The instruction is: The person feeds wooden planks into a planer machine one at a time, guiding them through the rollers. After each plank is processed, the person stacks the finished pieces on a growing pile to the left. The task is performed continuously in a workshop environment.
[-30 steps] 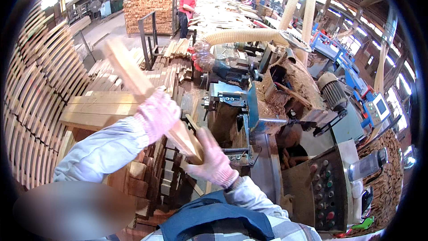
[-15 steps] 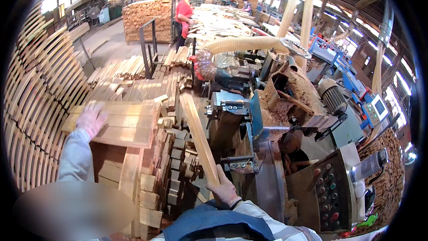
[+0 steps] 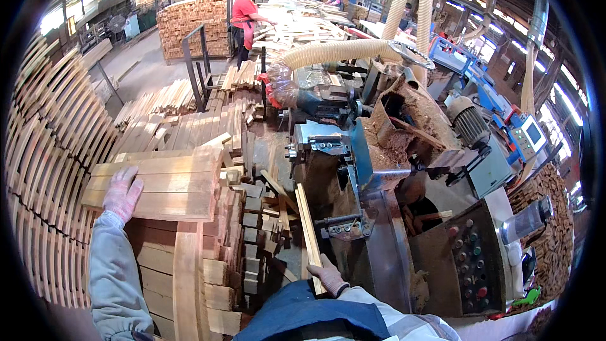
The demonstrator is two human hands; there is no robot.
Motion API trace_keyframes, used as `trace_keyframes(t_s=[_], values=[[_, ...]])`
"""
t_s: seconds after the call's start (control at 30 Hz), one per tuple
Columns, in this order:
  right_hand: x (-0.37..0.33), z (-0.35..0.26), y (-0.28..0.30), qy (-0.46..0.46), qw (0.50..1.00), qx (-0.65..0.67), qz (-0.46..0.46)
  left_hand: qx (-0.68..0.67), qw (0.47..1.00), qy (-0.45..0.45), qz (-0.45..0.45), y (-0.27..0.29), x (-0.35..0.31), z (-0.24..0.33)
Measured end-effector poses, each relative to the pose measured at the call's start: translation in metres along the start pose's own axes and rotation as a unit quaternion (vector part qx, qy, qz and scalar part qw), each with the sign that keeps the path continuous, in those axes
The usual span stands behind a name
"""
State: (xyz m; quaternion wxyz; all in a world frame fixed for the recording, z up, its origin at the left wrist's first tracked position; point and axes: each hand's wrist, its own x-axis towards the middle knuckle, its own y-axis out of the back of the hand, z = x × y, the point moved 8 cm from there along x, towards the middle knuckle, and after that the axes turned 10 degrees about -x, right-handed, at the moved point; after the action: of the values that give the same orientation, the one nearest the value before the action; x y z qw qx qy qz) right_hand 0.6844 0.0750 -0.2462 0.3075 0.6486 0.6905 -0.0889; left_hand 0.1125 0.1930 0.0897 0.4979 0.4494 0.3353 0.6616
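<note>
My left hand (image 3: 123,194), in a pale pinkish work glove, lies with its fingers stretched out on several flat boards (image 3: 167,189). These boards sit side by side on top of a wood stack at the left. My right hand (image 3: 327,276), gloved too, is closed around the near end of a long, narrow wooden strip (image 3: 307,224). The strip points away from me, between the stack and the woodworking machine (image 3: 386,132). Its far end is beside the machine's metal bracket (image 3: 346,226) at the near side.
Stacked lumber (image 3: 218,271) stands between my arms, with slatted wood piles (image 3: 47,183) at far left. A button panel (image 3: 468,265) sits at right. A ribbed hose (image 3: 341,52) arches over the machine. Beyond, a person in red (image 3: 243,12) stands by a wood-covered table (image 3: 297,30).
The strip in my right hand has swung, its far end now lower and further right in view. My left hand still rests on the boards. The person in red has shifted stance.
</note>
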Motion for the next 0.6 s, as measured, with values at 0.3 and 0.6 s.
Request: trace_keyframes(t_s=[0.3, 0.6], values=[[-0.003, -0.044, 0.04, 0.039, 0.976, -0.175, -0.125, -0.013, 1.0, 0.024, -0.006, -0.002, 0.013, 0.014], [0.075, -0.112, 0.11, 0.155, 0.918, -0.364, -0.02, -0.156, 0.953, 0.255, 0.042, -0.019, -0.029, -0.102]])
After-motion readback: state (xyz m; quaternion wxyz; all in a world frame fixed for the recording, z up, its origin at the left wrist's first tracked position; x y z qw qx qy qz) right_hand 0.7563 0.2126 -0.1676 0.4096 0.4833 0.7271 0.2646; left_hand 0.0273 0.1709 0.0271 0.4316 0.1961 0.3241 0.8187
